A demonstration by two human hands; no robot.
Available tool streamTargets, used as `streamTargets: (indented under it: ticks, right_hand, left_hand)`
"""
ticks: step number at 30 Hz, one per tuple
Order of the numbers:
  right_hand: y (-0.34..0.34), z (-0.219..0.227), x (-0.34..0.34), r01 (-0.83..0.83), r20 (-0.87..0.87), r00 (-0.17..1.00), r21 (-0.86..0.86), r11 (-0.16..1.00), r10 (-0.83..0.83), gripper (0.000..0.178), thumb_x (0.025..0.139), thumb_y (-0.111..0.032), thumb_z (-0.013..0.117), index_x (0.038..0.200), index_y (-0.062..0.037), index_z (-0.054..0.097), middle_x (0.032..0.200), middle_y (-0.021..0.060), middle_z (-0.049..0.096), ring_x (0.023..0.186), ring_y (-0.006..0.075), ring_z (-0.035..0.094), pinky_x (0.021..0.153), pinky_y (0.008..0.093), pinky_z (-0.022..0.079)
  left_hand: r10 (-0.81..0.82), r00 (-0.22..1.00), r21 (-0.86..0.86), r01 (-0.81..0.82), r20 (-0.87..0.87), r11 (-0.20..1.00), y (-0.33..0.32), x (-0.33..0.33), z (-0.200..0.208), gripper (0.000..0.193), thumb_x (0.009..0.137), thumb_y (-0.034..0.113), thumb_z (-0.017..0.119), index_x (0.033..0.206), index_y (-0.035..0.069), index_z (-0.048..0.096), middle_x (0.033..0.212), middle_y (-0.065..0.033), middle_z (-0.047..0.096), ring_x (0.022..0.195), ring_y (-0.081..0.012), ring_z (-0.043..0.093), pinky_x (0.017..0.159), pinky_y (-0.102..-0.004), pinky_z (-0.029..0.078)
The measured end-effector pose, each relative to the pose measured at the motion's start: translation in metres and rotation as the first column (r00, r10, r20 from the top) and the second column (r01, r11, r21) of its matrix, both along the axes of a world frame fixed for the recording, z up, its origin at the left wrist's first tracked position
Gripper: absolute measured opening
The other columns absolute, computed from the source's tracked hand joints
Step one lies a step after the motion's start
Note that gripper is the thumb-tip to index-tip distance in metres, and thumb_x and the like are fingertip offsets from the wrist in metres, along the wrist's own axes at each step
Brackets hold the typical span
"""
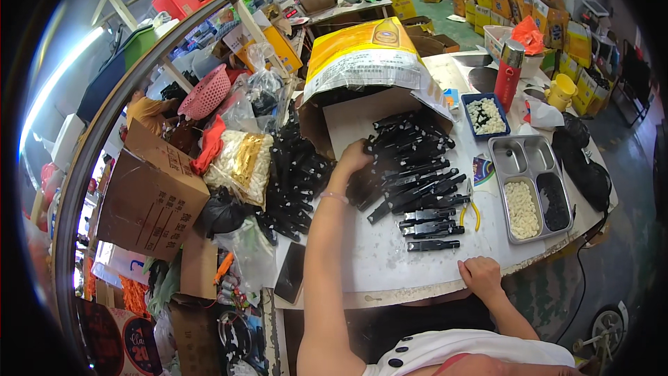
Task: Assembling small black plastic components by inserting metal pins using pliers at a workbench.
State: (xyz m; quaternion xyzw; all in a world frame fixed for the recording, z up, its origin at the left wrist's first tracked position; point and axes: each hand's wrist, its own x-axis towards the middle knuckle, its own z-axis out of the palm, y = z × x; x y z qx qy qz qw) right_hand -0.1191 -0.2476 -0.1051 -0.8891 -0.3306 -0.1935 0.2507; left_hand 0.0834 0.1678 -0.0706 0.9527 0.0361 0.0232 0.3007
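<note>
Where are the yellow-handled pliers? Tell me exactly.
In the head view, the yellow-handled pliers lie on the white table, right of centre, between the black parts to their left and the metal tray, beyond the right hand.

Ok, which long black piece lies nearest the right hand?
The frontmost long black piece in the row left of the yellow-handled pliers; the others lie farther from the right hand.

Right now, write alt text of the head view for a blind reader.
A person's left hand is at a heap of slim black parts on a white table; the right hand rests, curled, at the near edge. Yellow-handled pliers and a four-compartment metal tray lie to the right.
</note>
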Motion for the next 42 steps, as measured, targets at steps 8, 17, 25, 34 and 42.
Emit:
streamTargets:
  ticks: [8, 17, 25, 34, 42]
  right_hand:
    - [0.000, 0.001, 0.003, -0.027, -0.006, 1.000, -0.002, 1.000, 0.027, 0.027, 0.076, -0.017, 0.068, 0.058, -0.0121, 0.049, 0.054, 0.0036, 0.048, 0.051, 0.0225, 0.052, 0.049, 0.0362, 0.041]
    - [-0.004, 0.003, -0.003, -0.021, -0.016, 1.000, 0.005, 1.000, 0.021, 0.024, 0.077, -0.018, 0.068, 0.060, -0.0119, 0.053, 0.056, 0.0036, 0.053, 0.051, 0.0227, 0.053, 0.049, 0.0354, 0.042]
    - [0.010, 0.194, 0.026, -0.592, 0.514, 0.754, 0.260, 0.763, 0.409, 0.012, 0.072, -0.008, 0.064, 0.082, -0.0140, 0.067, 0.075, -0.0011, 0.060, 0.058, 0.0152, 0.051, 0.050, 0.0286, 0.042]
    - [0.003, 0.273, -0.023, -0.542, 0.753, 0.482, -0.144, 0.828, 0.447, 0.037, 0.085, -0.036, 0.050, 0.109, -0.0096, 0.042, 0.103, 0.0038, 0.056, 0.081, 0.0209, 0.055, 0.065, 0.0298, 0.044]
    - [-0.043, 0.209, -0.048, -0.026, 0.134, 0.985, 0.739, 0.673, -0.108, 0.011, 0.075, 0.001, 0.052, 0.071, -0.0089, 0.053, 0.069, 0.0003, 0.052, 0.058, 0.0133, 0.044, 0.056, 0.0268, 0.036]
  left_hand:
    - [0.164, 0.888, -0.053, -0.156, 0.430, 0.986, 0.009, -0.005, 0.024, 0.048, 0.071, 0.014, 0.066, 0.117, 0.003, 0.056, 0.109, -0.0226, 0.060, 0.098, -0.0398, 0.060, 0.083, -0.0435, 0.048]
    - [-0.205, 0.922, 0.538, -0.005, 0.330, 0.843, -0.110, 0.043, 0.058, 0.031, 0.075, 0.004, 0.059, 0.105, 0.002, 0.054, 0.104, -0.0194, 0.057, 0.090, -0.0366, 0.062, 0.072, -0.0452, 0.053]
    - [-0.308, 0.848, 0.263, 0.208, 0.432, 0.942, -0.106, 0.036, 0.040, 0.061, 0.072, 0.014, 0.072, 0.126, 0.000, 0.048, 0.124, -0.0246, 0.050, 0.115, -0.0410, 0.048, 0.099, -0.0448, 0.039]
    - [-0.056, 0.659, -0.081, 0.176, 0.750, 0.981, -0.130, -0.008, 0.072, 0.035, 0.088, 0.011, 0.062, 0.121, 0.002, 0.053, 0.096, -0.0120, 0.060, 0.088, -0.0230, 0.059, 0.078, -0.0309, 0.046]
    - [0.388, 0.839, -0.869, 0.181, 0.380, 0.460, -0.128, -0.150, 0.096, 0.035, 0.095, 0.022, 0.055, 0.123, 0.006, 0.042, 0.073, -0.0017, 0.046, 0.057, -0.0106, 0.047, 0.055, -0.0240, 0.041]
